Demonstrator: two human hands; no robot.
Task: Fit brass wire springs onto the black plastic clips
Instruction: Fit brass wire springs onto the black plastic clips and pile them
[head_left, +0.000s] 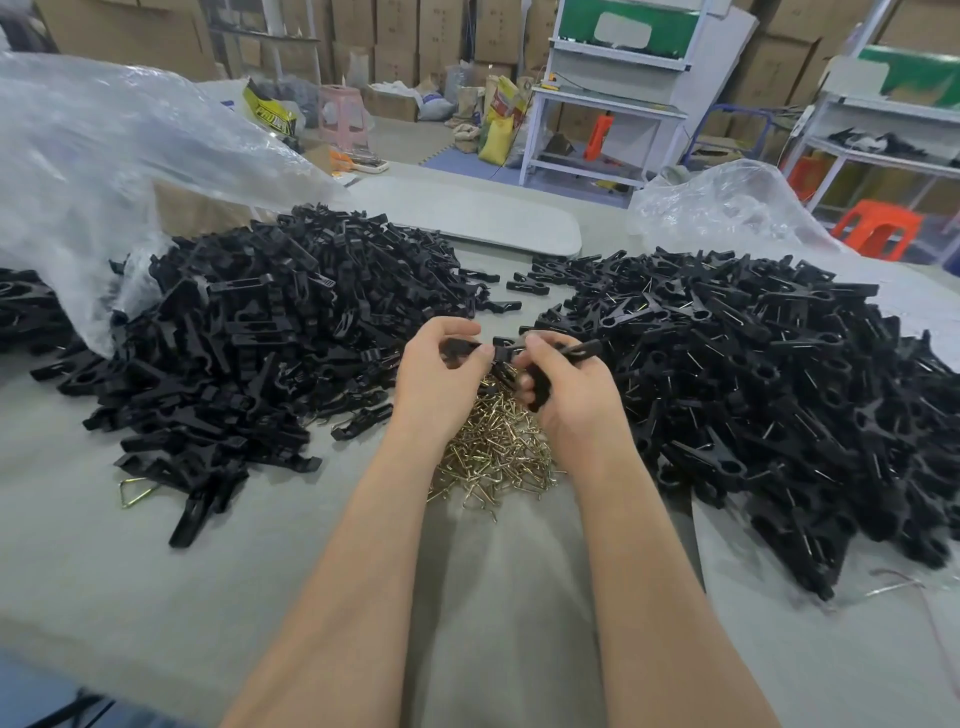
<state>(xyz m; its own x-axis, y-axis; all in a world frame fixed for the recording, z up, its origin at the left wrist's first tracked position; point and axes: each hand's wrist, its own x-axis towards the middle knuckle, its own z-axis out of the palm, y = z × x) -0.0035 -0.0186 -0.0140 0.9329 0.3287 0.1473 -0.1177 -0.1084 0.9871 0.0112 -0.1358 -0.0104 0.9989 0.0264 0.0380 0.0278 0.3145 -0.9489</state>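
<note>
Both my hands meet above a small heap of brass wire springs (493, 447) in the middle of the table. My left hand (441, 374) pinches one end of a black plastic clip (503, 353). My right hand (563, 384) grips the clip's other end, and a black arm of it sticks out to the right past my fingers. Whether a spring sits on this clip is hidden by my fingers. A big pile of black clip parts (270, 343) lies to the left. Another pile of clips (769, 395) showing thin wire lies to the right.
A large clear plastic bag (104, 166) rises at the back left and a smaller one (727, 202) at the back right. A single brass spring (136, 491) lies at the left pile's near edge. The grey table (156, 597) stretches toward me. Shelving, cardboard boxes and stools stand behind.
</note>
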